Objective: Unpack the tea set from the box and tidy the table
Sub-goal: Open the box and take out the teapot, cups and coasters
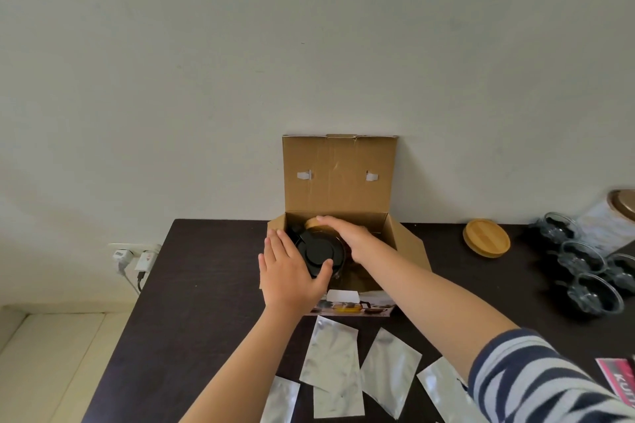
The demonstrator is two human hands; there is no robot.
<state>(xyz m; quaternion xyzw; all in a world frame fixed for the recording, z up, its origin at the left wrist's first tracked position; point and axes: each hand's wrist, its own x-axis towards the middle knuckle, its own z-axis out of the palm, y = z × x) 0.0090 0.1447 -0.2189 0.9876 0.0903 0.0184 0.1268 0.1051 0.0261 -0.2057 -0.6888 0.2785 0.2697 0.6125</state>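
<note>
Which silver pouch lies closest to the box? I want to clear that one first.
The upper-left silver pouch, just below the cardboard box front; the others lie nearer the table's front edge.

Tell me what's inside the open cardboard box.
Inside the cardboard box: a teapot with black lid, gripped by left hand and right hand. Anything beneath is hidden.

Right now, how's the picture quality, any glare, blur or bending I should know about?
Head view: soft, even daylight with no harsh shadows; the silver foil pouches throw pale glare; the wide lens bends the dark table edges and stretches the striped sleeve; the glass cups at the right edge look smeared; the black teapot in the cardboard box shows little detail.
</note>
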